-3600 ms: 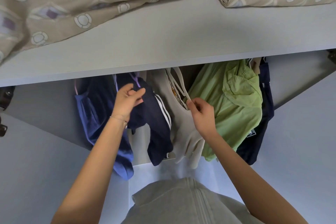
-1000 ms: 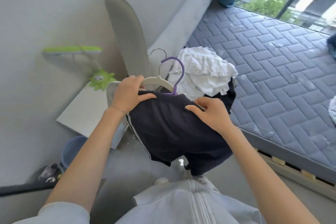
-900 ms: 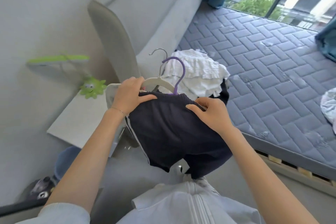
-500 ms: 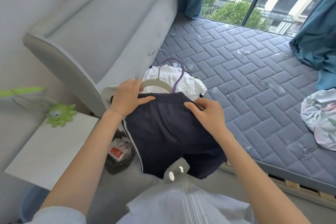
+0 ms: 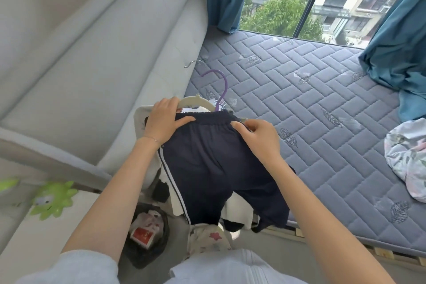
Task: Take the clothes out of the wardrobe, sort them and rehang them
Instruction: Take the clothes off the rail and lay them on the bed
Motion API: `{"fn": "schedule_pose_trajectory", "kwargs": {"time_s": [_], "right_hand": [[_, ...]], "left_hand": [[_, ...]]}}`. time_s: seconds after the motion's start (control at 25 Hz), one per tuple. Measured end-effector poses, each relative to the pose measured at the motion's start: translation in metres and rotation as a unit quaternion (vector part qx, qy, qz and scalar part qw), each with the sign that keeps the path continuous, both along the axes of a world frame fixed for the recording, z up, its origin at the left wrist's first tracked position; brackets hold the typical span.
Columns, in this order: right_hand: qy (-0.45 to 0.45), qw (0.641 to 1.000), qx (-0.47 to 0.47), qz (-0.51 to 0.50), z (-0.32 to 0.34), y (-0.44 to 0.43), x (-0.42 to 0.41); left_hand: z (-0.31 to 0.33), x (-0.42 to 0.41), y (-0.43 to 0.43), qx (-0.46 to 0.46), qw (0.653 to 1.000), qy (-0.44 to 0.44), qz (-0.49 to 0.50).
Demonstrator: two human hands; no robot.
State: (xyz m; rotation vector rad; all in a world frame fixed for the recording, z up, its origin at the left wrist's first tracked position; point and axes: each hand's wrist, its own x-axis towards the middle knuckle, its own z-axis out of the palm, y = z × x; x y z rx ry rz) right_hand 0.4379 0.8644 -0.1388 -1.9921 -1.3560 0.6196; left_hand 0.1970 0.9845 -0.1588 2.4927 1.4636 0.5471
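Left hand: the left hand (image 5: 164, 120) grips the cream hanger (image 5: 196, 102), a curved plastic shoulder piece. The fingers curl over it and the thumb lies along the waistband.
Right hand: the right hand (image 5: 258, 138) pinches the elastic waistband, fingers bent onto the cloth.
Task item: the navy shorts (image 5: 214, 168), soft dark fabric with white side stripes, hang from both sets of fingers, stretched between them, legs drooping below the wrists.
Beyond the fingertips: a thin purple hook (image 5: 220, 83) and a silver metal hook (image 5: 194, 63) project past the left fingers. This suggests several hangers in one bundle.
Beneath the fingers: a white garment (image 5: 237, 212) shows under the shorts. How it is supported cannot be seen.
Ahead of the fingers: the quilted blue-grey mattress (image 5: 322, 110) lies beyond and to the right.
Below the left wrist: a black waste bin (image 5: 147, 237) stands open on the floor.
Probable step: carrying the bundle to the mattress for sorting.
Fault 1: the shorts slide off. Cause: they are held only at the waistband, so a loosened pinch drops one side.
Fault 2: a lower garment falls into the bin. Cause: no finger visibly secures it.
Fault 3: the hooks tangle. Cause: they cross near the left fingertips.
Fault 4: a hook snags the mattress quilting. Cause: the bundle is set down hooks first.
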Motion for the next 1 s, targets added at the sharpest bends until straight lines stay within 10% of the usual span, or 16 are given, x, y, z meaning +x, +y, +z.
{"fn": "schedule_pose_trajectory", "kwargs": {"time_s": [0.48,1.0], "right_hand": [[-0.030,0.994,-0.082,-0.058,-0.061,0.182,0.010],[-0.083,0.984,-0.156,-0.028,-0.337,0.307,0.099]], "left_hand": [[-0.085,0.029,0.190,-0.111,0.994,-0.007,-0.015],[-0.330,0.123,0.308,-0.082,0.991,0.107,-0.005]]}}
